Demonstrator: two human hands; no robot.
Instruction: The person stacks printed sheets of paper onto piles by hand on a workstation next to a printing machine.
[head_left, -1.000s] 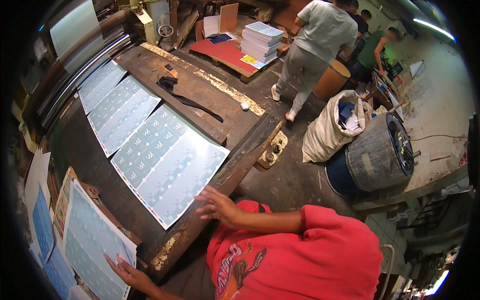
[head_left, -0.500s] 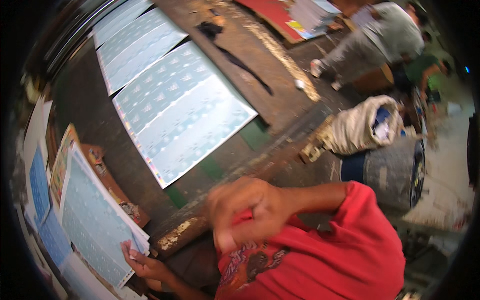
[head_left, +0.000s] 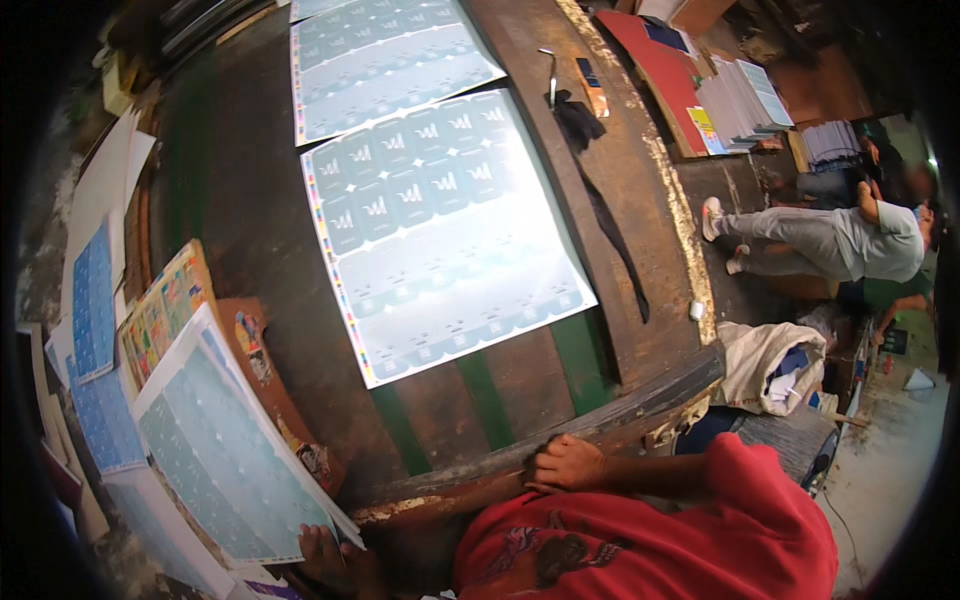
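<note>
My left hand (head_left: 325, 553) is at the lower corner of a stack of pale blue printed sheets (head_left: 220, 440), its fingers bent over the edge and gripping it. The stack leans at the table's left side. My right hand (head_left: 566, 463) rests curled into a loose fist against the front edge of the dark table (head_left: 520, 400); nothing shows in it. On the table ahead lies a large light blue printed sheet (head_left: 430, 240) with a coloured strip down one side. Another printed sheet (head_left: 390, 75) lies beyond it.
A black cloth strip (head_left: 615, 235) and a small white cap-like piece (head_left: 696, 310) lie along the table's right side. Deep blue sheets (head_left: 93, 300) stand at far left. A cloth sack (head_left: 750, 365) is at right; a person in grey (head_left: 830, 240) stands beyond, near stacked paper (head_left: 745, 105).
My right hand has come down from in front of the red shirt to the table's front edge. My left hand remains at the sheet stack's corner. The view has swung around.
</note>
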